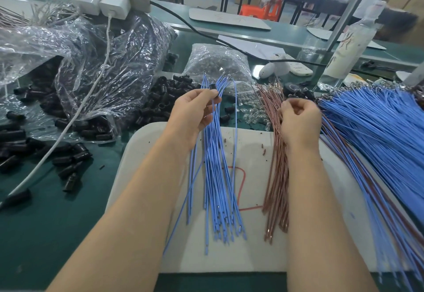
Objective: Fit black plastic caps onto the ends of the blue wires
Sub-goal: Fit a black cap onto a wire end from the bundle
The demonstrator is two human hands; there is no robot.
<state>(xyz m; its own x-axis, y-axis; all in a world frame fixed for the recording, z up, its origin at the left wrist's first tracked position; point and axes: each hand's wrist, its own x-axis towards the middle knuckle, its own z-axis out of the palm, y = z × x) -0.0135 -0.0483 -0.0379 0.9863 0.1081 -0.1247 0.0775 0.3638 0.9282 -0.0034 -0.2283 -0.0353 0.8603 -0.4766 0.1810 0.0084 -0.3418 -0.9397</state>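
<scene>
The left hand grips a loose bundle of thin blue wires over a smooth white plastic board on the green bench, its fingertips pinching a small black cylindrical plastic cap near their metal-tipped upper ends. The blurred right hand curls above a sheaf of copper-brown wires; whether it pinches anything I cannot tell. Glossy black caps spill from a crinkled clear bag.

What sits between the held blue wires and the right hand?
Head view: a brown wire bundle and loose clear parts lie between the blue wires and right hand.
</scene>
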